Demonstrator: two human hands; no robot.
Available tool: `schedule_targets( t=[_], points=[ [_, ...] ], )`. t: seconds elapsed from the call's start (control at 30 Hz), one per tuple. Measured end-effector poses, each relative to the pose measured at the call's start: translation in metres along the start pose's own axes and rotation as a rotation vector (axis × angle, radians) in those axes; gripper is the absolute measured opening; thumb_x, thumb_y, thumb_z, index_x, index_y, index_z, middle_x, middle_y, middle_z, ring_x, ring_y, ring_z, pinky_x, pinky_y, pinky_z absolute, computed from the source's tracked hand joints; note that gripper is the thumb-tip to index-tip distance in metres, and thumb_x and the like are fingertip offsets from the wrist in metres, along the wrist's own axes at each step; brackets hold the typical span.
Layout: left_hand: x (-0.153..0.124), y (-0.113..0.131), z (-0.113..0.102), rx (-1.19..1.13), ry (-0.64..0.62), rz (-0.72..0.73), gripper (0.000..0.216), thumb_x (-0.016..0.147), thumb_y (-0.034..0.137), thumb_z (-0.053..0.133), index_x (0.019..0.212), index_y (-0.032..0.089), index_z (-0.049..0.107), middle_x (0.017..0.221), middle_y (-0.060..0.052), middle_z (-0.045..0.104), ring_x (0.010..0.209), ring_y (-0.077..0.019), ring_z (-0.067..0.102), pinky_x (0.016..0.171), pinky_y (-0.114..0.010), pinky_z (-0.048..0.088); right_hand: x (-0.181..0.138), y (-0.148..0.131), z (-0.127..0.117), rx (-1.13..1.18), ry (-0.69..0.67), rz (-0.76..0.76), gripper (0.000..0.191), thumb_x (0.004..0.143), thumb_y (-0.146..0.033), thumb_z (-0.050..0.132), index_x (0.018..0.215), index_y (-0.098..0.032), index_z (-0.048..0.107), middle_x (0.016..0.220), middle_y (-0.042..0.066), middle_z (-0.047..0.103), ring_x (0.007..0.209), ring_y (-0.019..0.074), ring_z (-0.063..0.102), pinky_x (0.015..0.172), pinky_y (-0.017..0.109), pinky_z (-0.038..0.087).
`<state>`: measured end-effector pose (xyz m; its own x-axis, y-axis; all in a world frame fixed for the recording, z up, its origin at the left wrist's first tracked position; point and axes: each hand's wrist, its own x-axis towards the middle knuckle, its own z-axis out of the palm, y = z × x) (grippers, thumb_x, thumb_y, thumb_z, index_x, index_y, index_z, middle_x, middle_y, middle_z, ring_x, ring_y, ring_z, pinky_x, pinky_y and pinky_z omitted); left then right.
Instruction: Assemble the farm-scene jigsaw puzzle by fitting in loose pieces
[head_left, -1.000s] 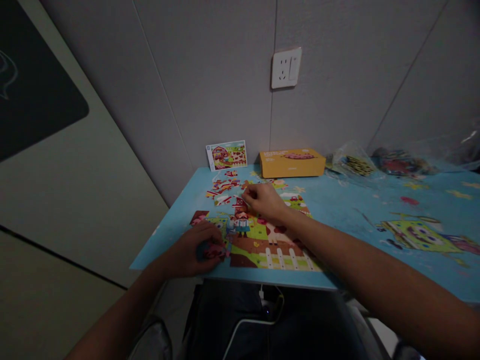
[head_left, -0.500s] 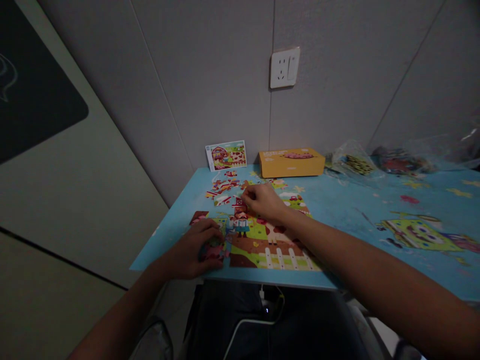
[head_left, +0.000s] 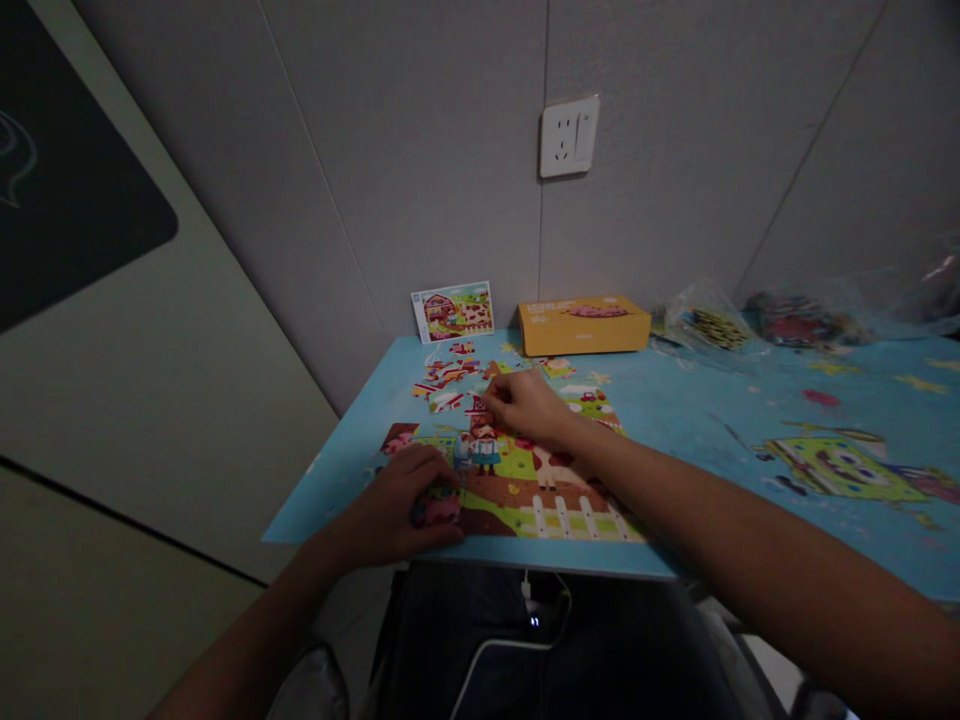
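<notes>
At the lower left of the partly assembled farm jigsaw puzzle (head_left: 502, 490), my left hand (head_left: 401, 510) has its thumb and fingers curved around a puzzle piece with a pink pig (head_left: 439, 507), against the puzzle's left edge. My right hand (head_left: 529, 405) reaches over the puzzle's upper part, fingers pinched. Its fingertips meet a red barn puzzle piece (head_left: 477, 404) above the farmer figure; the fingers partly hide their grip. Loose puzzle pieces (head_left: 448, 373) lie in a heap beyond the hands, and another piece (head_left: 400, 436) rests left of the puzzle.
A picture card (head_left: 455, 311) leans on the wall beside a yellow box (head_left: 585, 327). Clear plastic bags (head_left: 712, 325) with colourful contents lie at the back right. The blue table (head_left: 697, 420) has printed cartoon figures. A white cable (head_left: 495, 645) hangs below its front edge.
My left hand has slid slightly right with the pig piece, bringing it up against the assembled puzzle. My right hand stays almost in place by the barn piece.
</notes>
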<state>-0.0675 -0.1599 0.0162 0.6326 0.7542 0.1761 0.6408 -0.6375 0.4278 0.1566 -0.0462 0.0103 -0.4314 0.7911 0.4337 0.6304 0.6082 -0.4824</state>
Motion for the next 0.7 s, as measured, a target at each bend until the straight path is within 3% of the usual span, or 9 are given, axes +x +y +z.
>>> schedule_targets(
  t=[0.7],
  points=[
    [0.0017, 0.0043, -0.0012, -0.012, -0.009, -0.069, 0.032, 0.077, 0.045, 0.064, 0.091, 0.018, 0.054, 0.095, -0.004, 0.055, 0.089, -0.0200, 0.050, 0.080, -0.033, 0.040, -0.0002, 0.0013, 0.0010, -0.020, -0.029, 0.003, 0.021, 0.079, -0.021, 0.052, 0.061, -0.016, 0.061, 0.053, 0.000, 0.052, 0.049, 0.0096, 0.037, 0.055, 0.028, 0.023]
  ],
)
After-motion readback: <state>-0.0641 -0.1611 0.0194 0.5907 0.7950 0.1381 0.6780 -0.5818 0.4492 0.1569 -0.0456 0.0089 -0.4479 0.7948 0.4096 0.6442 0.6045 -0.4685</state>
